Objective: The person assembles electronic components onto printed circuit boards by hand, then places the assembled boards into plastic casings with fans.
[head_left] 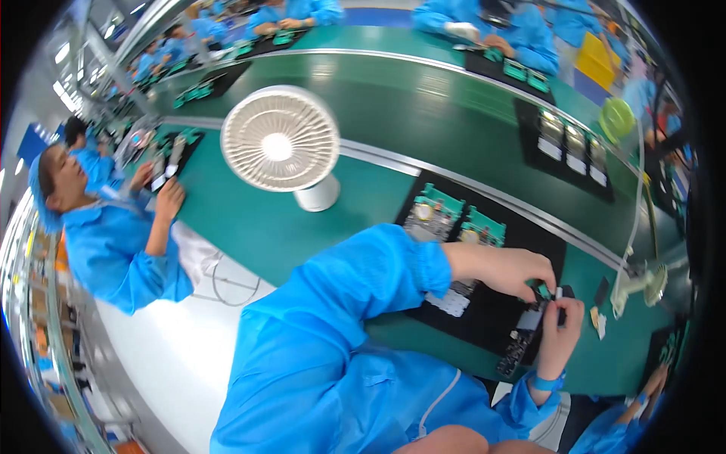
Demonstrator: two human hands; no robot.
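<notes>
Circuit board (522, 340): right of centre, lower half of the frame, over the lower right part of a black mat (484, 321); whether resting or slightly raised, unclear.

Surface: green worktable (363, 208), slanting from upper left to lower right. Metal rail (378, 157) along far side, then a broad, glossy green strip (423, 113). White desk fan (280, 140) upright, left of top centre. On the mat, two teal-framed boards (432, 212) side by side, above the left forearm.

Room: brightly lit, pale floor (151, 348) at lower left, blue-clad co-worker (121, 242) at left edge, more blue sleeves (529, 38) across the top.

Appearance: long and dark, dense with small components at lower end, flat grey rectangle near the middle, small teal piece (543, 290) by upper end.

Grip: left hand (514, 270) with fingertips bunched at the teal piece; right hand (563, 321) with thumb and fingers curled close at upper right edge. Whether clamped: impossible to make out, contact hidden.
</notes>
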